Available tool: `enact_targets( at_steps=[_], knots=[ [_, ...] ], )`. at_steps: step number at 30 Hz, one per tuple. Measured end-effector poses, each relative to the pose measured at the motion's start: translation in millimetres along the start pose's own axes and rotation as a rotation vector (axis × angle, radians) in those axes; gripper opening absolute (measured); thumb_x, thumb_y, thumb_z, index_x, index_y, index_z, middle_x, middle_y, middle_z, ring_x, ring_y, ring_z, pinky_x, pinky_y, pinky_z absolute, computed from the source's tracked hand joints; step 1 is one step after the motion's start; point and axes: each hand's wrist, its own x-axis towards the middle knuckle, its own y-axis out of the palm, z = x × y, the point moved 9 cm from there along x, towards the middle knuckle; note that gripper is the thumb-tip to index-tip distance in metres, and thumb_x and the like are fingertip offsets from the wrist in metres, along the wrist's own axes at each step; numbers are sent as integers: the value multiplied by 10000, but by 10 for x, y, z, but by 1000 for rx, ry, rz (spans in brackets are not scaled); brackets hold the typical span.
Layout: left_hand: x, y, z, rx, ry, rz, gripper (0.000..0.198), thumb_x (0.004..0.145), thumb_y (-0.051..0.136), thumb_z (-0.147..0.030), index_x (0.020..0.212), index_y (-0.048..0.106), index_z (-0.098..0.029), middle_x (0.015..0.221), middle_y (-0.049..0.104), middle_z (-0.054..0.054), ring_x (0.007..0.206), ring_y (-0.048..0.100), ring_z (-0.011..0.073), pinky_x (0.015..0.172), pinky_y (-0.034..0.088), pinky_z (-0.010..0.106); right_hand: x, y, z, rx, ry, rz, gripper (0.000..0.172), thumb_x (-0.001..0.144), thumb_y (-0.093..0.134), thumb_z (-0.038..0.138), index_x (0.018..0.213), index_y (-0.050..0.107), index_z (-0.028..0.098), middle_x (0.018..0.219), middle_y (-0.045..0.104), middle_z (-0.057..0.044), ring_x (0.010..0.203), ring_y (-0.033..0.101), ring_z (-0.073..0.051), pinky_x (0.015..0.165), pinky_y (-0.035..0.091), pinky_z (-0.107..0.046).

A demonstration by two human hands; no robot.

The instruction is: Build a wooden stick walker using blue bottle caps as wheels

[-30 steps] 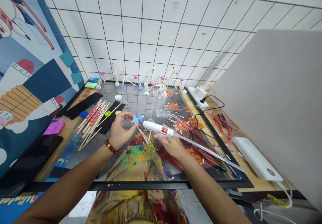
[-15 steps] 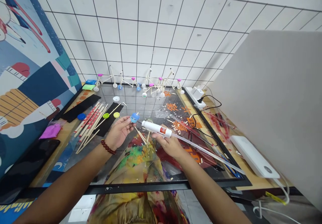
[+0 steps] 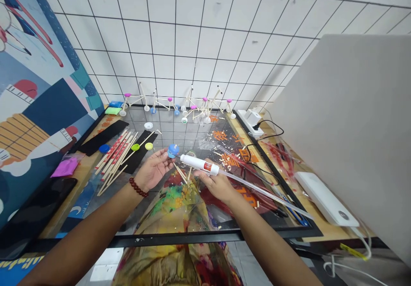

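Observation:
My left hand [image 3: 155, 169] pinches blue bottle caps [image 3: 173, 150], which seem to be two held together, with a short pale stick piece on top. In my right hand [image 3: 216, 185] is a white glue gun [image 3: 198, 163], its dark nozzle touching or very close to the caps. A long clear glue stick [image 3: 266, 194] sticks out of the gun's back end toward the lower right. Beneath the hands, a few short wooden sticks [image 3: 180, 173] lie on the table. My right fingers are wrapped under the gun and partly hidden.
Chopsticks [image 3: 117, 157], some in red-printed wrappers, lie left beside green [image 3: 135, 147] and yellow caps [image 3: 149, 146]. Small stick-and-cap models [image 3: 205, 106] line the back edge. A power strip [image 3: 249, 122], cables and a white power bank [image 3: 326, 198] are at right. Wood scraps litter the tabletop.
The blue caps have tilted and shifted slightly to the right, closer to the nozzle. The glue gun has barely moved.

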Motion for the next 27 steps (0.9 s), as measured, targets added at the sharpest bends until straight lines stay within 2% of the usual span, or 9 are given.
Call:
enact_targets(
  at_steps=[16, 27],
  knots=[
    [28, -50, 8, 42, 30, 6, 274, 708, 820, -151, 932, 661, -157, 904, 705, 33, 810, 661, 131, 766, 531, 271, -3, 5, -9, 36, 46, 7, 481, 935, 455, 648, 737, 596, 233, 704, 520, 7, 648, 513, -167, 616, 415, -291],
    [35, -64, 10, 54, 35, 26, 263, 715, 813, -153, 931, 663, -164, 914, 697, 37, 798, 657, 131, 751, 546, 266, -1, 13, 7, 25, 46, 26, 475, 946, 464, 617, 756, 656, 226, 730, 560, -5, 656, 534, -167, 613, 431, -291]
  ],
)
